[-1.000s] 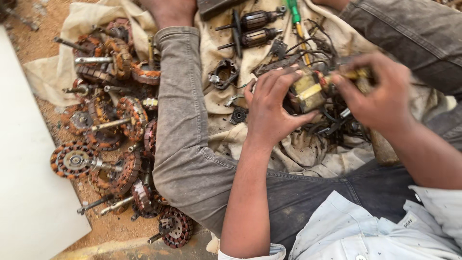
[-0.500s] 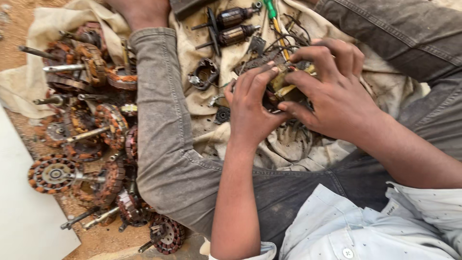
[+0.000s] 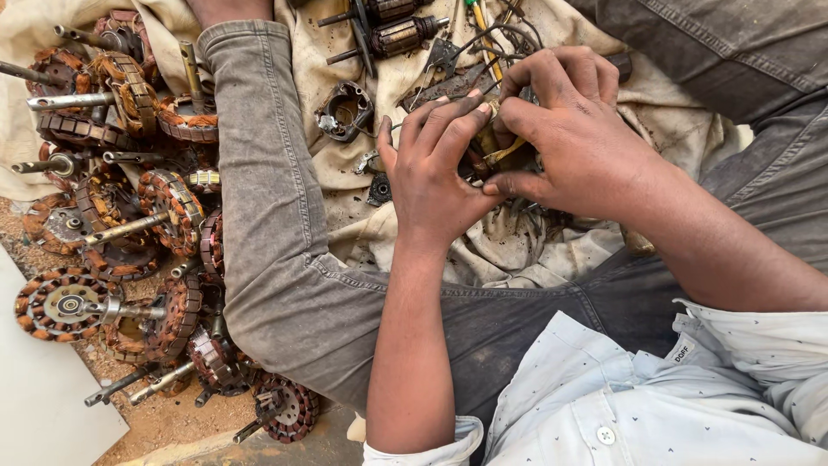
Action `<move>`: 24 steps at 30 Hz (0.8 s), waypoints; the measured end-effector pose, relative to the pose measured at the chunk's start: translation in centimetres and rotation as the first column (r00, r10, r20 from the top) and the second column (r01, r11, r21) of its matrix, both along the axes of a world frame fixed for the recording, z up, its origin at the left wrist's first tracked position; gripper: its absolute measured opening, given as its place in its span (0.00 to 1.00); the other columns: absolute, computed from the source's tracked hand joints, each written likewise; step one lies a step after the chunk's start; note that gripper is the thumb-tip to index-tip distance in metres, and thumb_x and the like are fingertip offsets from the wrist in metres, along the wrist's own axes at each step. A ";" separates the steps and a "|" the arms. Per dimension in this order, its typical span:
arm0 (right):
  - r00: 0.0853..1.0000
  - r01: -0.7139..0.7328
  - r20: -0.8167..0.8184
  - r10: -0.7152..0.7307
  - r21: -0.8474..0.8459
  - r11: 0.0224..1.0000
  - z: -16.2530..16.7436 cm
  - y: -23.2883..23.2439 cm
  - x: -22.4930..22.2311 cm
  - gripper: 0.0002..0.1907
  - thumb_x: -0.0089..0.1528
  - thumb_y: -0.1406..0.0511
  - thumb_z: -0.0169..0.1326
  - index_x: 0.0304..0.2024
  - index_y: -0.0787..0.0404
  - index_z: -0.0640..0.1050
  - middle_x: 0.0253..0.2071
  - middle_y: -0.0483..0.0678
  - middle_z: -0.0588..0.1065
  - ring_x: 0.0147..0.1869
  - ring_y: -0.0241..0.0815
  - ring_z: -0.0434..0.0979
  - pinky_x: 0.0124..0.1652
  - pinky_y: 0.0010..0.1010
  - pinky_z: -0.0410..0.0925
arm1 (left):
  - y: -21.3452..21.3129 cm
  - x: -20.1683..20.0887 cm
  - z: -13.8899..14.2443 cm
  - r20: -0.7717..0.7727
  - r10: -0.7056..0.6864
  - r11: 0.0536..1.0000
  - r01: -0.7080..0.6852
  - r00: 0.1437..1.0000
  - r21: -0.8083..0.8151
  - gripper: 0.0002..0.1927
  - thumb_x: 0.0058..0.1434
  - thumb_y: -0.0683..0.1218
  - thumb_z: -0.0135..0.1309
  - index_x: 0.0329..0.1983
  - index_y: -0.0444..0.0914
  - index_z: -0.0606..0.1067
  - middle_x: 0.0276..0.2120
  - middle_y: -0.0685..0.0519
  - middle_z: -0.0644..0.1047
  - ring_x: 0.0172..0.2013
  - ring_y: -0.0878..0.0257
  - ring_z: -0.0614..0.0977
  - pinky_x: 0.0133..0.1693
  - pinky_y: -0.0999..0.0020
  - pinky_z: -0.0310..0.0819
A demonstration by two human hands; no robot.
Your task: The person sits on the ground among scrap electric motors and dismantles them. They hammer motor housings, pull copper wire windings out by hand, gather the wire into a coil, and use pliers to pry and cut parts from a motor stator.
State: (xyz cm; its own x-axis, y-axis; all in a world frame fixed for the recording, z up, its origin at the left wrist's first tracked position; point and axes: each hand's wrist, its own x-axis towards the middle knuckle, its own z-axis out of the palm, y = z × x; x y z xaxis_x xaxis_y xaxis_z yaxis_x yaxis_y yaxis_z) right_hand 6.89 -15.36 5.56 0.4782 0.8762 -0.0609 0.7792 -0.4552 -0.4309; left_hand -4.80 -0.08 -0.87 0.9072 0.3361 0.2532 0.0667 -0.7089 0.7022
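Pinching a small yellow-wired motor part between them, the left hand and right hand meet; wound rotors lie at nine o'clock.

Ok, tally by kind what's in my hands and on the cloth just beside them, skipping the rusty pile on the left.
Copper-wound cylindrical motor armatures with steel shafts: 2
Round grey metal housing ring: 1
Small black round bearing: 1
Small yellowish wired part, gripped by left hand and right hand: 1
Total: 5
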 end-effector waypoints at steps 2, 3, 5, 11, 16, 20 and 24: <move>1.000 -0.002 0.020 0.001 0.015 1.000 -0.2 -0.1 -0.1 0.29 0.49 0.50 0.72 0.43 0.60 0.78 0.64 0.54 0.64 0.72 0.59 0.53 0.67 0.56 0.48 | -0.1 -0.1 -0.1 -0.009 0.007 1.000 -0.007 1.000 0.006 0.37 0.43 0.61 0.71 0.57 0.52 0.75 0.59 0.64 0.76 0.64 0.58 0.73 0.71 0.33 0.49; 1.000 -0.001 0.030 0.001 0.021 1.000 -0.3 -0.1 -0.2 0.29 0.49 0.50 0.72 0.44 0.59 0.78 0.64 0.53 0.64 0.72 0.59 0.53 0.67 0.56 0.48 | -0.1 -0.2 -0.1 -0.016 0.011 1.000 -0.011 1.000 0.012 0.37 0.43 0.61 0.71 0.57 0.52 0.75 0.59 0.65 0.76 0.65 0.58 0.73 0.71 0.33 0.49; 0.999 0.010 0.039 -0.012 0.033 0.999 -0.4 -0.2 -0.4 0.29 0.51 0.50 0.72 0.45 0.59 0.78 0.64 0.53 0.64 0.72 0.59 0.53 0.67 0.56 0.47 | -0.2 -0.2 -0.1 -0.012 0.017 1.000 -0.017 1.000 0.019 0.37 0.43 0.61 0.71 0.57 0.53 0.75 0.59 0.65 0.76 0.65 0.58 0.73 0.72 0.32 0.48; 0.999 0.044 0.017 -0.046 0.090 0.995 -0.5 -0.5 -0.9 0.29 0.55 0.49 0.71 0.49 0.58 0.77 0.65 0.52 0.63 0.73 0.58 0.52 0.69 0.55 0.47 | 0.0 0.1 -0.7 -0.017 0.033 0.999 -0.032 0.999 0.036 0.40 0.42 0.67 0.72 0.59 0.55 0.74 0.58 0.64 0.77 0.65 0.57 0.72 0.71 0.30 0.46; 0.994 0.080 0.066 -0.091 0.160 0.984 -0.8 -2.6 -0.1 0.35 0.56 0.46 0.67 0.58 0.56 0.74 0.66 0.55 0.60 0.75 0.57 0.48 0.69 0.61 0.41 | 0.7 0.5 -1.6 -0.077 0.048 0.998 -0.050 0.996 -0.025 0.49 0.35 0.72 0.74 0.60 0.54 0.72 0.55 0.61 0.77 0.65 0.57 0.71 0.68 0.29 0.45; 0.967 0.176 0.165 -0.194 0.118 0.977 -2.4 -7.5 2.2 0.30 0.68 0.50 0.60 0.66 0.57 0.69 0.70 0.58 0.57 0.81 0.56 0.46 0.74 0.61 0.46 | 0.7 0.3 -2.1 -0.063 0.025 0.997 -0.029 0.998 -0.066 0.49 0.35 0.66 0.77 0.62 0.56 0.70 0.57 0.63 0.76 0.65 0.59 0.72 0.69 0.31 0.48; 0.933 0.346 0.075 -0.352 0.088 0.934 -5.6 -13.8 2.8 0.21 0.71 0.57 0.63 0.59 0.58 0.70 0.67 0.60 0.64 0.73 0.52 0.62 0.68 0.49 0.63 | 0.6 0.3 -2.5 -0.037 0.022 0.998 -0.025 0.999 -0.060 0.50 0.36 0.65 0.78 0.63 0.57 0.69 0.58 0.64 0.75 0.65 0.60 0.72 0.69 0.30 0.49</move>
